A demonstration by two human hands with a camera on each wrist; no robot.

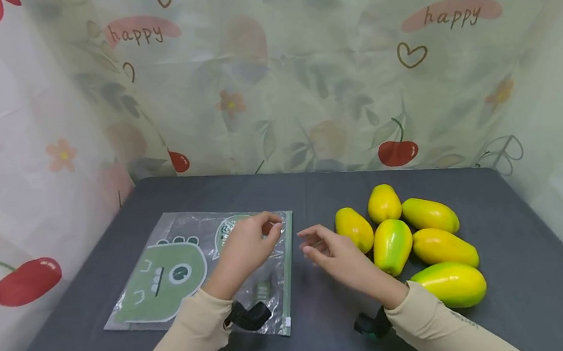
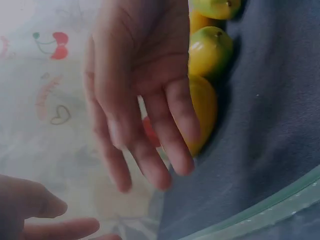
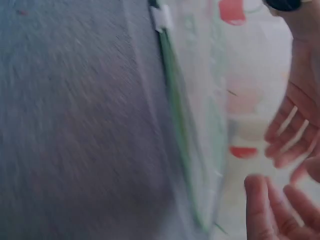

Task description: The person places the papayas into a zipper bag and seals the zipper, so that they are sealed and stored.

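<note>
A clear zip bag (image 1: pixel 180 274) with a green cartoon print lies flat on the left. Its green zip edge (image 1: pixel 289 255) faces right, and a white slider (image 1: pixel 287 322) sits at the near end. My left hand (image 1: pixel 248 251) hovers above the bag's right half, fingers loosely bent and holding nothing. To the right of the bag, my right hand (image 1: pixel 346 261) hangs in the air with relaxed fingers and nothing in them. Beside it, several yellow-green mangoes (image 1: pixel 393 247) lie in a cluster. The left wrist view shows my right hand (image 2: pixel 145 95) in front of some mangoes (image 2: pixel 210 52).
A dark grey cloth (image 1: pixel 327 344) covers the table. Printed curtains (image 1: pixel 276 83) with cherries and hearts enclose the back and both sides. Each wrist wears a black camera mount (image 1: pixel 249 316). A thin cord or wire (image 1: pixel 505 150) shows by the back right corner.
</note>
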